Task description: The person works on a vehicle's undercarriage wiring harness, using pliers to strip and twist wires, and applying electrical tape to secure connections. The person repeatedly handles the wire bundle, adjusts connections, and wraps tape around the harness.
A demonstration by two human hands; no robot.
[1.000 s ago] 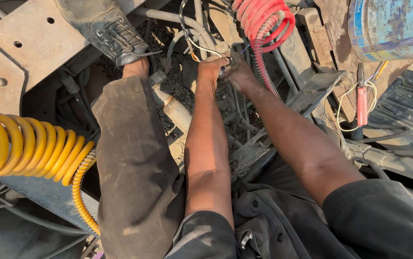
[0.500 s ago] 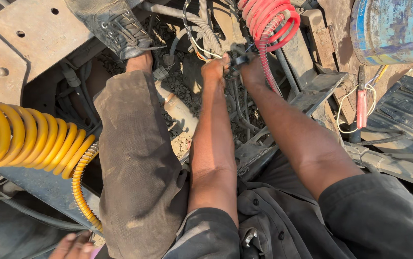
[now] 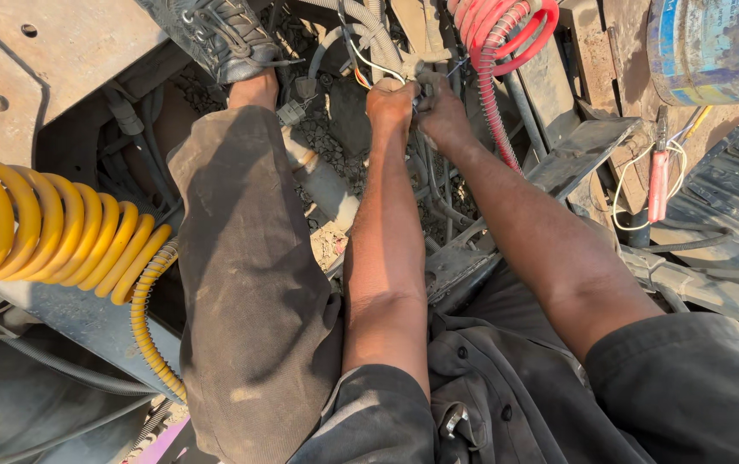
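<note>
Working both hands at one spot deep in the vehicle frame: left hand [image 3: 391,103] and right hand [image 3: 440,112] pressed together on a grey wiring bundle [image 3: 378,39], right beside the red coiled hose [image 3: 507,34]. Compared with half a second back, hands sit marginally higher and tighter together; same grip point, no release. Reads as continued fiddling at the same connector, not a shift to a new part. Left fingers curled shut over the bundle junction. Right fingers wrapped around the same junction from the other side; exact item pinched too small and shadowed to tell. Thin white and orange wires [image 3: 367,64] fan out just above the knuckles. Left knee in dusty trousers [image 3: 249,258] raised, boot [image 3: 215,34] braced on the frame. Yellow coiled hose [image 3: 34,232] off to the left, well apart. Red-handled pliers [image 3: 659,176] lying untouched to the right, below the blue drum [image 3: 713,47]. Other hand seen at lower edge earlier now gone from view.
</note>
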